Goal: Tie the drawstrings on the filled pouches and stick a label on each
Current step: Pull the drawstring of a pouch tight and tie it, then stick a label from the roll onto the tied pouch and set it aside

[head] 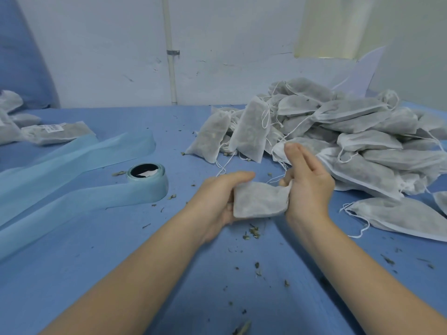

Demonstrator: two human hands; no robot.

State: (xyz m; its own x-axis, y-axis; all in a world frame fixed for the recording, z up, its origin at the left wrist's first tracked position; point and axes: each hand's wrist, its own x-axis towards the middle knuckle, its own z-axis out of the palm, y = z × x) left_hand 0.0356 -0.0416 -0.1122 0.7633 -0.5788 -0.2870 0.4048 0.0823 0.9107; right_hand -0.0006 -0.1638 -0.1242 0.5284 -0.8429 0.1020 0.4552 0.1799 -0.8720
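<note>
White filled pouch (260, 200) gripped by left hand (221, 197), its neck pinched by right hand (308, 182) fingers.

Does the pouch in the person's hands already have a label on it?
No, the pouch held between both hands shows only plain white fabric.

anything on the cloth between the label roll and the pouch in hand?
Head view: between the label roll and the held pouch lies the left hand, which grips that pouch, and bare blue cloth with a few dried herb flecks.

Label print (53, 128) too small
</note>
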